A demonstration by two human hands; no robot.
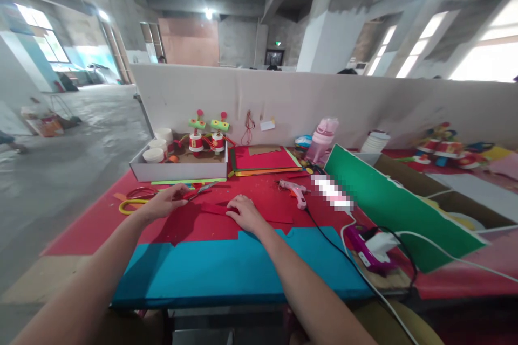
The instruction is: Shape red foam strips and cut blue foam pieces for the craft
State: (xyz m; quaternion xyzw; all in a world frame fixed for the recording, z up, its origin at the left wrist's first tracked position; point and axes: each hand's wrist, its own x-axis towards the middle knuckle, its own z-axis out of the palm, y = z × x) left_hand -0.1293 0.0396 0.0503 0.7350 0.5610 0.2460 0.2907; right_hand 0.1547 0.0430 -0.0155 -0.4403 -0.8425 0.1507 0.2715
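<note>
My left hand point(167, 202) is closed around the middle of a pair of scissors point(204, 190). The blades come out past its fingertips, pointing right. A yellow loop handle point(130, 206) and a red loop lie to its left. On the red tabletop, my right hand point(245, 212) has its fingers bent over a red paper piece point(213, 209) and pinches its edge. Part of that piece is hidden under the hand. A pink hot glue gun point(297, 193) lies to the right of this hand, its nozzle pointing left.
A blue sheet point(194, 269) covers the front table edge. Behind stand a box point(182, 172) with paper cups and robot figures, and stacked coloured sheets point(263, 159). At right are a pink bottle point(322, 137), a green board point(388, 199), a purple power strip point(370, 250) and cords.
</note>
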